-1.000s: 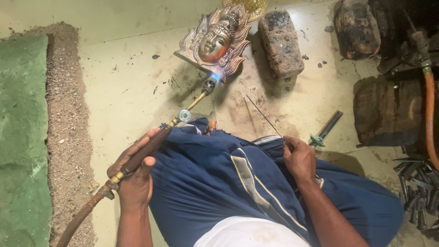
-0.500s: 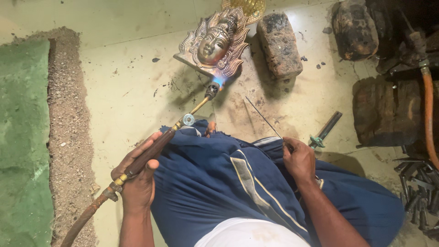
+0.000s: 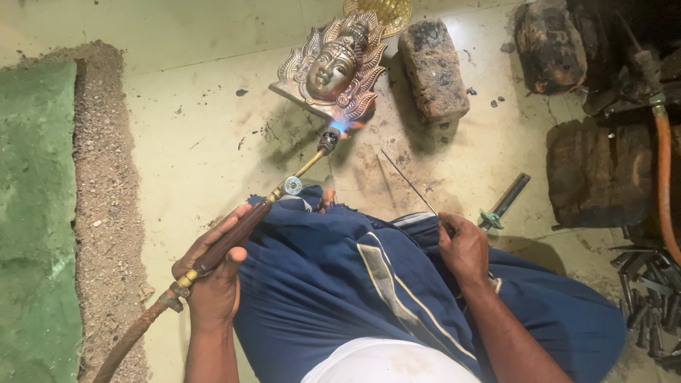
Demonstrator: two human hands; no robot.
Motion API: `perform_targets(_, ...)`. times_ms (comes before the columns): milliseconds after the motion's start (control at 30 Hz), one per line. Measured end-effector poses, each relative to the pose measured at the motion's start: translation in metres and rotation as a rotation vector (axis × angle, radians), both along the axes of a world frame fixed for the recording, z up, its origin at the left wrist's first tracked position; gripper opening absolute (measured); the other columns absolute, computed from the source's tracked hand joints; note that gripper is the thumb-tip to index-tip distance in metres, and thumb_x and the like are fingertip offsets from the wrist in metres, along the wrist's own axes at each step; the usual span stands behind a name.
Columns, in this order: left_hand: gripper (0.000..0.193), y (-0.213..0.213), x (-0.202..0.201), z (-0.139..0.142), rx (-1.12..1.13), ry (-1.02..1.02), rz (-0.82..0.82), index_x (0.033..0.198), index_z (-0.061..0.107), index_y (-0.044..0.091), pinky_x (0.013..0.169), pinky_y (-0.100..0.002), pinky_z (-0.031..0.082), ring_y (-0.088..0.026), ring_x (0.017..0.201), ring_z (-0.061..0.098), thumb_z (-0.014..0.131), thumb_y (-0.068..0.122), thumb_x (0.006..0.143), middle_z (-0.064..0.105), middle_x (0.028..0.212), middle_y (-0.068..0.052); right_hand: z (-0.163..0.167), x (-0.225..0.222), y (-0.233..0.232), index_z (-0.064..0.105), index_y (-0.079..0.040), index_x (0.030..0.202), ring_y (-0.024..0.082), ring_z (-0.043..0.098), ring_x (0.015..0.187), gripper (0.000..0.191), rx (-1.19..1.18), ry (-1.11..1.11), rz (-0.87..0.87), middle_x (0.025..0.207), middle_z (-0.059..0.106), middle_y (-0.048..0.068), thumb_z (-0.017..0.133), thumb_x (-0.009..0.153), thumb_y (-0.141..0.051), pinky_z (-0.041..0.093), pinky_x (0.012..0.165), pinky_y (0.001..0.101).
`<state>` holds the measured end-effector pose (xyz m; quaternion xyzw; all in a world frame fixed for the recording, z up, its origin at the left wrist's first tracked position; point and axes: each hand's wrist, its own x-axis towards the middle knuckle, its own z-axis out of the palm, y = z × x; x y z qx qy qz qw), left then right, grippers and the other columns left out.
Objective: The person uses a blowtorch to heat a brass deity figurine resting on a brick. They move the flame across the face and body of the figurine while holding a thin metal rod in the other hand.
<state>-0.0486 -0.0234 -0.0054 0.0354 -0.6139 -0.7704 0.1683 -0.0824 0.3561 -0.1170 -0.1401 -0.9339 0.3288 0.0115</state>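
Pale, scuffed floor (image 3: 191,135) spreads under this seated person, with a gritty strip and a green mat off past the left hand's grip. Left hand (image 3: 213,276) is wrapped tight around the dark wooden handle of a gas torch (image 3: 284,190), fingers curled over the top so the long brass neck points up and away from the body. Hose (image 3: 131,340) trails back behind that grip, clear of the blue cloth (image 3: 355,284) over the lap. Out beyond the torch tip, a blue and orange flame (image 3: 342,126) licks the lower edge of a brass face mask (image 3: 332,67), which is propped tilted against a blackened brick (image 3: 433,67), seemingly so the heat reaches its rim.

Right hand (image 3: 464,248) rests on the thigh, fingers pinched around the near end of a thin metal rod (image 3: 408,181); the rod angles out toward the mask, its far tip short of the flame, held ready at arm's reach. Just beyond that grip lies a small dark tool with a greenish collar (image 3: 504,206), possibly a valve key, hard to say. Charred blocks (image 3: 596,170) and an orange hose (image 3: 663,184) sit farther right.
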Motion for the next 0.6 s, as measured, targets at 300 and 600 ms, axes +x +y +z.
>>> perform_targets(300,0.049,-0.0028,0.0019,0.0017,-0.01,0.01,-0.013,0.122,0.069,-0.002,0.118,-0.045,0.054,-0.032,0.128,0.067,0.085,0.024,0.083,0.07,0.13,-0.022,0.0037,0.0024,-0.0042,0.076,-0.007,0.118,0.029,0.077,0.091,0.028,0.012,-0.053,-0.016,0.102,0.077,0.018,0.07,0.092,-0.015,0.058,0.083,0.0373)
perform_targets(600,0.05,-0.0037,0.002,0.0031,-0.009,0.014,-0.009,0.122,0.069,-0.003,0.118,-0.046,0.053,-0.033,0.128,0.067,0.086,0.024,0.083,0.07,0.13,-0.023,0.0031,0.0035,-0.0051,0.076,-0.007,0.118,0.029,0.076,0.089,0.028,0.015,-0.041,-0.018,0.101,0.077,0.019,0.071,0.091,-0.015,0.058,0.082,0.0378)
